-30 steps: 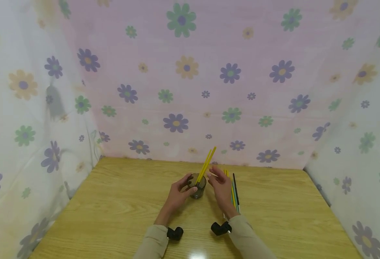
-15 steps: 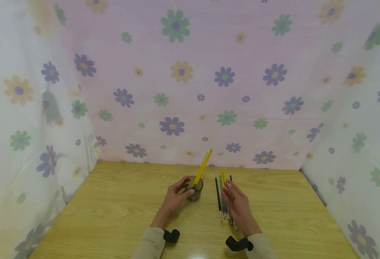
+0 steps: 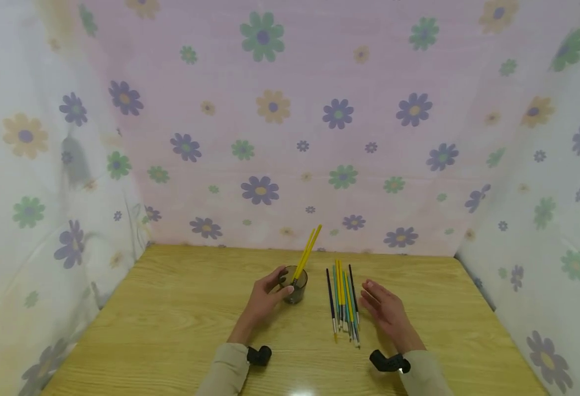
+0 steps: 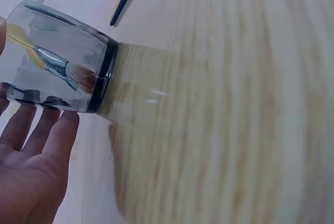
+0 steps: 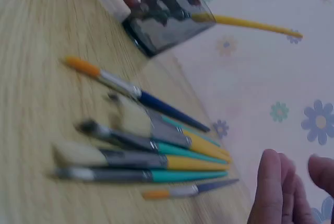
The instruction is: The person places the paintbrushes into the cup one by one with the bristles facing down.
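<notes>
My left hand (image 3: 262,300) grips a smoky see-through glass (image 3: 297,295) on the table, fingers around its far side and thumb near the rim. Yellow-handled paintbrushes (image 3: 308,254) lean in it, handles up and to the right; bristles (image 4: 83,78) show through the wall in the left wrist view. To the right lies a loose row of several paintbrushes (image 3: 341,297) with yellow, teal and dark handles, bristles toward me. Just right of that row hovers my right hand (image 3: 390,312), holding nothing, its fingers nearly straight and together, the thumb apart in the right wrist view.
The wood-grain table (image 3: 186,319) stretches to both sides. Flower-printed cloth (image 3: 290,137) hangs behind it and along the left and right. A black wrist mount (image 3: 259,356) sits on the left sleeve, and another black mount (image 3: 387,361) on the right.
My right hand has moved right, away from the glass, over the loose paintbrushes to their right side, uncovering them. The left hand keeps holding the glass. The head view has shifted slightly.
</notes>
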A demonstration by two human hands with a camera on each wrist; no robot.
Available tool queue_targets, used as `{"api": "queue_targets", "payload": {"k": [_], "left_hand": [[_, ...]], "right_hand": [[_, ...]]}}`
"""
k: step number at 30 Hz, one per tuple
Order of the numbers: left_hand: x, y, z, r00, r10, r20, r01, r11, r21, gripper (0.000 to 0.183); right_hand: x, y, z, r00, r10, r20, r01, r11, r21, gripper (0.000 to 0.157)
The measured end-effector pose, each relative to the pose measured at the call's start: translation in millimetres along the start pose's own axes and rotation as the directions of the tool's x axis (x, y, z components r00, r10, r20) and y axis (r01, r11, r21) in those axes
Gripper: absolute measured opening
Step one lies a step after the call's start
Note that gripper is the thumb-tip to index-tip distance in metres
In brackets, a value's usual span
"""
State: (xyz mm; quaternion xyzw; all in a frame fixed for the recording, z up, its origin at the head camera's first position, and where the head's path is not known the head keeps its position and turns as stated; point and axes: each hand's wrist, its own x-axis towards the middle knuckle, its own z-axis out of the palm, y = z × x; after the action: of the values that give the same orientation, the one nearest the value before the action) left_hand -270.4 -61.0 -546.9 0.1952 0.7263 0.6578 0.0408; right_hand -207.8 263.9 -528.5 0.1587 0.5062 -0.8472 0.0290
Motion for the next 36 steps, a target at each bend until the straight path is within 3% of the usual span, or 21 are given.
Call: {"api": "queue_targets", "payload": {"k": [9, 20, 32, 36], "left_hand": [[-0.1, 0.2, 0.0, 1.000, -0.020, -0.024, 0.020, 1.000, -0.011, 0.067], [-0.5, -0.9, 2.2, 1.000, -0.021, -0.017, 0.021, 1.000, -0.010, 0.067], [0.8, 0.7, 2.4, 1.000, -0.015, -0.017, 0.014, 1.000, -0.017, 0.066], [-0.1, 0.7, 2.1, 1.000, -0.016, -0.011, 0.016, 1.000, -0.010, 0.066]], "right_hand": [[18.2, -8.0, -7.1, 0.998, -0.007, -0.063, -0.004, 0.984, -0.176, 0.057], [30.6, -7.3, -9.2, 0.995, -0.025, -0.093, -0.008, 0.941, -0.339, 0.050], [36.1, -9.2, 1.0, 0.988, -0.134, -0.081, 0.063, 0.811, -0.582, 0.040], [37.3, -8.9, 3.0, 0.986, -0.151, -0.076, 0.065, 0.754, -0.653, 0.039]]}}
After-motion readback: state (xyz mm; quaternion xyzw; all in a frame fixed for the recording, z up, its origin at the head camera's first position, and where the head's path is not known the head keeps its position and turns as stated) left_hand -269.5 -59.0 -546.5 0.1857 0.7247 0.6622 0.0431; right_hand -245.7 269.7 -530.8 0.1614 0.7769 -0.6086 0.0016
